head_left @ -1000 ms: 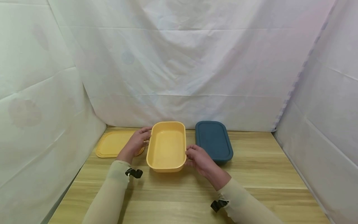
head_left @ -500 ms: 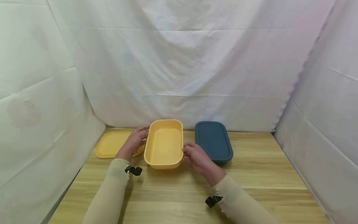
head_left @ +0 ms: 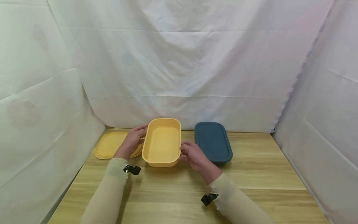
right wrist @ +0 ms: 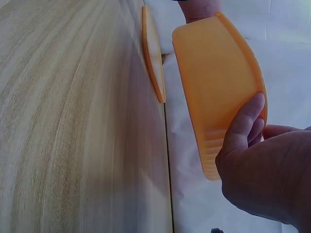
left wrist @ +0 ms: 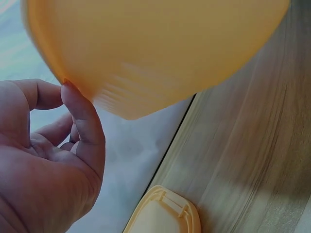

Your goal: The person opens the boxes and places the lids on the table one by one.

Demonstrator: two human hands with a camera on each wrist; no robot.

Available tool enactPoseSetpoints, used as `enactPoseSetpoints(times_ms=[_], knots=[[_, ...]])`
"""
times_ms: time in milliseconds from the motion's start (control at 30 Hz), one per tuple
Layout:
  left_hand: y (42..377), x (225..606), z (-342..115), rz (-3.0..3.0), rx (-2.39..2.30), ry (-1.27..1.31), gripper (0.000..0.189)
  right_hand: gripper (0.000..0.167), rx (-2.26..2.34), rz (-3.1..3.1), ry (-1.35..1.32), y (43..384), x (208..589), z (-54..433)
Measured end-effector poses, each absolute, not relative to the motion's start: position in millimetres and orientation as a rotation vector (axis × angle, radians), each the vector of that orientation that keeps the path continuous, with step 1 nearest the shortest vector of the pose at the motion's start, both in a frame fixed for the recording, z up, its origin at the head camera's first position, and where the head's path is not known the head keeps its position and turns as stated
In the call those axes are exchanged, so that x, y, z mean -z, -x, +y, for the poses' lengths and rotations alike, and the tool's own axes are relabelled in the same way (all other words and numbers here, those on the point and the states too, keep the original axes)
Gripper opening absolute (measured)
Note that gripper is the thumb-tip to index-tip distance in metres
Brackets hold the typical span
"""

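Note:
A yellow rectangular food container (head_left: pixel 162 144) with rounded corners, open at the top, hangs between both hands, its inside bare. My left hand (head_left: pixel 132 141) pinches its rim on the left; in the left wrist view, thumb and forefinger meet at the container's edge (left wrist: pixel 160 53). On the opposite side my right hand (head_left: pixel 195 157) grips the rim near the front right corner, thumb along the outer wall (right wrist: pixel 214 73). The right wrist view shows the container raised off the wooden table. Its matching yellow lid (head_left: pixel 109 145) lies flat at the back left, partly behind the left hand.
A dark blue container with its lid on (head_left: pixel 213 141) stands at the back, right of the yellow one. White cloth (head_left: pixel 179 68) encloses the wooden table (head_left: pixel 167 199) at the back and both sides.
Both hands have moved the yellow container slightly left and farther back, toward the yellow lid. The blue container and the lid have stayed in place.

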State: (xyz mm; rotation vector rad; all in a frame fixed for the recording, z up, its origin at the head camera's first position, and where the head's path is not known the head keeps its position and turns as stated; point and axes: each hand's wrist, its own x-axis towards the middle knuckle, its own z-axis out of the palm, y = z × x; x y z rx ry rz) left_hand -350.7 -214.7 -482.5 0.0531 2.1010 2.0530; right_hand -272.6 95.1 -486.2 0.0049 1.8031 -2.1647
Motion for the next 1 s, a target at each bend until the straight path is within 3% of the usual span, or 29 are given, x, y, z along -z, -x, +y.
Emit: enactPoseSetpoints(times_ms=[1000], knots=[[352.0, 485.6, -218.8, 2.227, -1.967, 0.032, 0.050, 0.011, 2.212, 1.779, -0.076, 281.8, 494.2, 78.9]])
